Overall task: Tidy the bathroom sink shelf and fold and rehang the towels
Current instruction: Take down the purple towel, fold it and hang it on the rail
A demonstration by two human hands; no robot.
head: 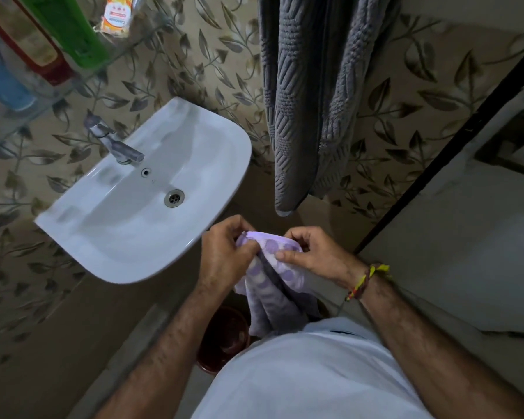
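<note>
both the left hand (227, 255) and right hand (309, 255) pinch the small purple towel (270, 285), mid-fold. next they'd need matched corners, i reckon.

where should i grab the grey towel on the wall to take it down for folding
Judging by how it hangs, take the grey towel high up, near where it drapes, coming from the front with a hand on each long edge. It hangs in long bunched folds, its lower corner dangling free, so pulling there would only drag it. Both hands, left and right, now hold the purple dotted towel.
</note>
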